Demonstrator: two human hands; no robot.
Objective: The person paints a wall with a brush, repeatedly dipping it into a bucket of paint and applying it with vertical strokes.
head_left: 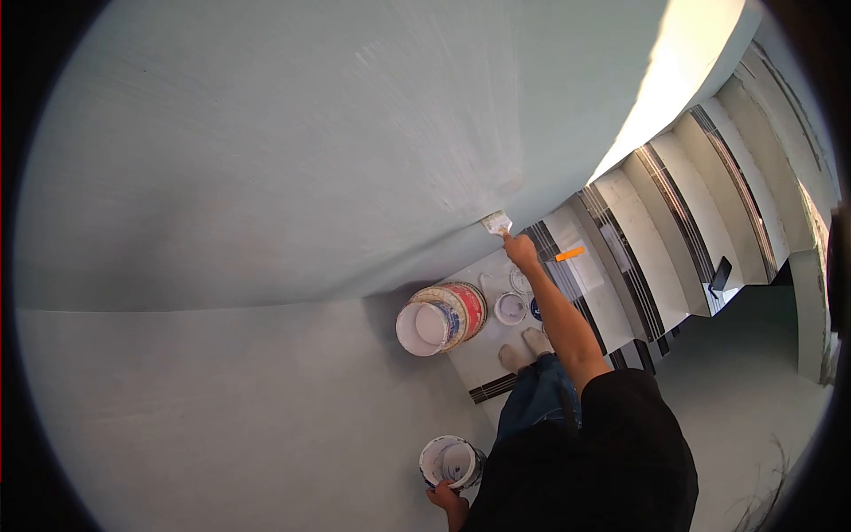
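Observation:
My right hand [521, 252] is stretched out and grips a paintbrush [496, 222] whose bristles press against the pale grey-green wall [266, 160] low down, near the stair. My left hand [443, 496] is close to my body and holds a small white paint tub [452, 461] by its rim. I am standing on a white-tiled step, and my bare feet [525, 348] show below my right arm.
A large paint bucket [441, 317] with a red and white label stands on the step beside the wall. A smaller round container [511, 308] and lids lie next to it. An orange tool [570, 254] rests one step up. A dark phone [720, 274] lies on a higher step.

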